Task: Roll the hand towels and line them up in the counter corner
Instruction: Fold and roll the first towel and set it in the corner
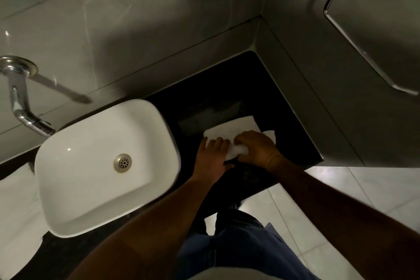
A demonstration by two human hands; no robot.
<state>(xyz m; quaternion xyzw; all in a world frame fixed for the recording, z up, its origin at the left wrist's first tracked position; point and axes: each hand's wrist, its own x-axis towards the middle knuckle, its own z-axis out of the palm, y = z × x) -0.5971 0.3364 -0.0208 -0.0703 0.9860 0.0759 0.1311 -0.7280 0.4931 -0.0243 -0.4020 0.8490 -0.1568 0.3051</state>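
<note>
A white hand towel (234, 128) lies on the black counter (204, 102) to the right of the basin. Its near end is curled into a small roll under my fingers, while the far part lies flat. My left hand (211, 158) presses on the roll's left side with fingers spread over it. My right hand (256, 146) curls over the roll's right side and grips it. More white towels (16, 207) lie flat on the counter to the left of the basin. The counter corner (250, 61) sits behind the towel, where the two tiled walls meet.
A white vessel basin (75, 177) with a metal drain stands left of my hands. A chrome tap (22, 109) juts from the wall above it. A chrome rail (354, 36) hangs on the right wall. The counter's front edge runs just below my wrists, above the pale floor tiles.
</note>
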